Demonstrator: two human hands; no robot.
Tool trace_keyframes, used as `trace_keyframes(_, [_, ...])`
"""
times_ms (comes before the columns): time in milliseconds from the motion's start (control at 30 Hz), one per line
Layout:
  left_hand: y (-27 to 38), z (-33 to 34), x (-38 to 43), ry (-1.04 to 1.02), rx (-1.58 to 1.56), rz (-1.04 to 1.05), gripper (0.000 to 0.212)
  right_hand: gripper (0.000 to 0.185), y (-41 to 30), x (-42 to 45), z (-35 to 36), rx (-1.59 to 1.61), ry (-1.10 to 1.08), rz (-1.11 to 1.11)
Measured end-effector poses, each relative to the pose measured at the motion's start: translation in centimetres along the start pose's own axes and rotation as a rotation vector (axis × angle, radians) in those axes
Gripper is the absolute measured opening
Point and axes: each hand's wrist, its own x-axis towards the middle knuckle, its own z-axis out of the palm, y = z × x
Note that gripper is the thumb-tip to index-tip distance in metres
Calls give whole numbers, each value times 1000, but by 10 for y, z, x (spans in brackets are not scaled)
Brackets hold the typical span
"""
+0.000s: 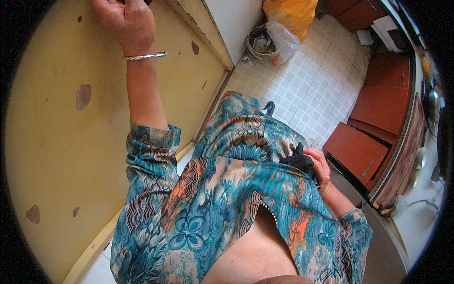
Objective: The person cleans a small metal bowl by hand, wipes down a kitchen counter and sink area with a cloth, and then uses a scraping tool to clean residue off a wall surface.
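My left hand (131, 21), a metal bangle (147, 56) on its wrist, is raised in front of a yellow door (64, 135) with peeled patches. Its fingers look curled and run out at the top edge. A bit of something dark shows beside them there; what it is, and whether I grip it, cannot be made out. Low at my other side, my right hand (319, 167) is closed around a bunched black cloth item (299, 161), held against my patterned clothes (241, 177).
A wicker waste basket (261, 42), a clear plastic bag (282, 39) and an orange bag (294, 16) stand by the white wall on the tiled floor (305, 85). Red-brown cabinets (379, 106) line the right under a counter. The door frame (198, 30) runs close to my left.
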Motion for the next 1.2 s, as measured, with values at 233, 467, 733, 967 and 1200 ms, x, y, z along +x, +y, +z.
trace_keyframes(233, [-3, -1, 1, 15, -5, 38, 23, 37, -3, 3, 0, 0, -5, 5])
trace_keyframes(467, [6, 2, -3, -18, 51, 85, 24, 39, 2, -5, 1, 0, -29, 27])
trace_keyframes(733, [-2, 5, -1, -22, 19, 88, 27, 41, -4, -1, 0, 16, -19, 27])
trace_keyframes(967, [5, 9, -1, -60, -5, 63, 25, 42, -5, -1, -3, 10, -41, 37])
trace_keyframes(1200, [-2, 4, 3, -98, 24, 69, 22, 43, -6, -1, -4, 21, -48, 32])
